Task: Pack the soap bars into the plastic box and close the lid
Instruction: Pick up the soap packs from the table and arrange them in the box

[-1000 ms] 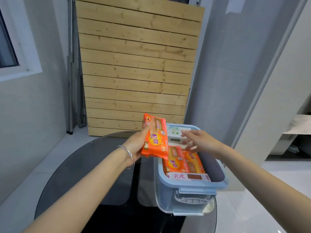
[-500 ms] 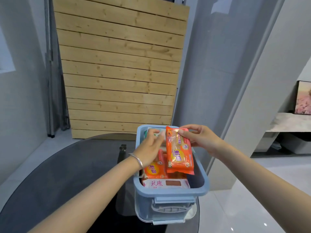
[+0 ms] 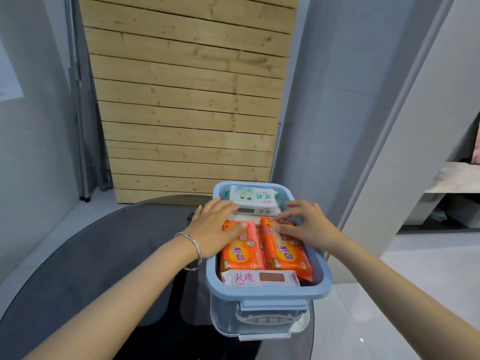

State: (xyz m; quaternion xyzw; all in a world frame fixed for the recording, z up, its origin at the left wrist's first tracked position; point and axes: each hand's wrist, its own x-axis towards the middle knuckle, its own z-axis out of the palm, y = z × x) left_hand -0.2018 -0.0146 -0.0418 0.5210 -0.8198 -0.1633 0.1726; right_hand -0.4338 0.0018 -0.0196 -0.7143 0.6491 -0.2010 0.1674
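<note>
Two hands work inside the box, neither gripping anything. The fingers [image 3: 223,207] of the left hand [image 3: 211,229] are straight and close together, tips against the white-and-green wrapped soap bars [image 3: 250,197] stacked at the far end; its thumb lies on the left orange plastic-wrapped soap pack [image 3: 242,253]. The fingers [image 3: 284,226] of the right hand [image 3: 310,228] are spread and slightly bent, tips pressing the right orange plastic-wrapped soap pack [image 3: 287,252].

The two orange packs lie side by side, touching. A white soap bar with pink lettering [image 3: 259,278] stands on edge at the near end. All the soap sits in the translucent plastic box with a blue rim [image 3: 267,291], top open, grey latch handle [image 3: 268,319] facing the camera. A pale sheet under the near right corner is possibly the lid — unclear.

A thin silver bangle [image 3: 195,249] sits on the left wrist. The box stands at the right edge of the round dark glass table [image 3: 91,255], with a slatted pale wooden panel [image 3: 187,100] behind.
</note>
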